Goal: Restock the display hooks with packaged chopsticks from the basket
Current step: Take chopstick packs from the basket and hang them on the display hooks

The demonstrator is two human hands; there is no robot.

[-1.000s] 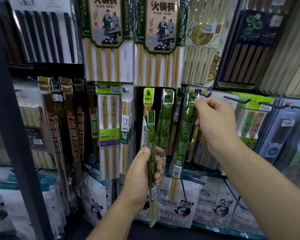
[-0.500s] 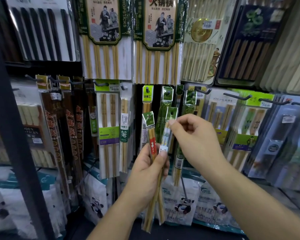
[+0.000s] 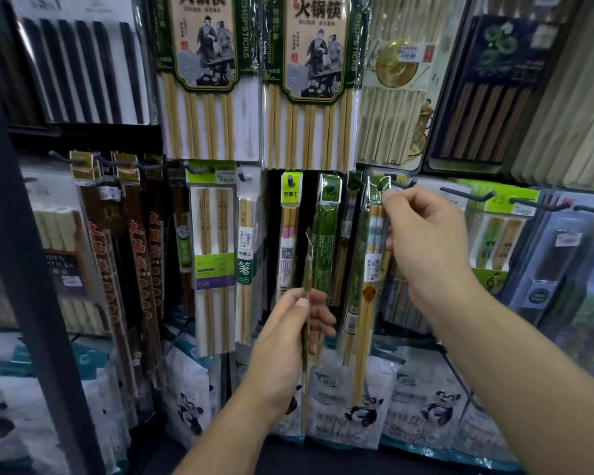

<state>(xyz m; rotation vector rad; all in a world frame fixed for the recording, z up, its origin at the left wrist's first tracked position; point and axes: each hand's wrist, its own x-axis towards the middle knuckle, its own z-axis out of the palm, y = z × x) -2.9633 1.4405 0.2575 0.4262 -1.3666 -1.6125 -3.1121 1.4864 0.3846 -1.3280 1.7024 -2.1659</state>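
My right hand (image 3: pixel 422 234) pinches the top of a clear pack of bamboo chopsticks (image 3: pixel 371 269) with a green header, its hole at a dark display hook (image 3: pixel 403 183). My left hand (image 3: pixel 288 330) grips another slim green-topped chopstick pack (image 3: pixel 307 269), held upright and seen edge-on below the hooks. Green-wrapped packs (image 3: pixel 326 241) hang on the hook to the left of the one at my right hand. No basket is in view.
Large chopstick sets (image 3: pixel 206 80) hang in the upper row. More hooks (image 3: pixel 467 195) with green-labelled packs jut out on the right. Dark red packs (image 3: pixel 138 269) hang left, beside a black upright post (image 3: pixel 24 269). Panda-printed bags (image 3: pixel 360 399) line the bottom shelf.
My right hand took one pack from the pair in my left hand and raised it up and right to the hook. My left hand now holds a single pack, turned edge-on.
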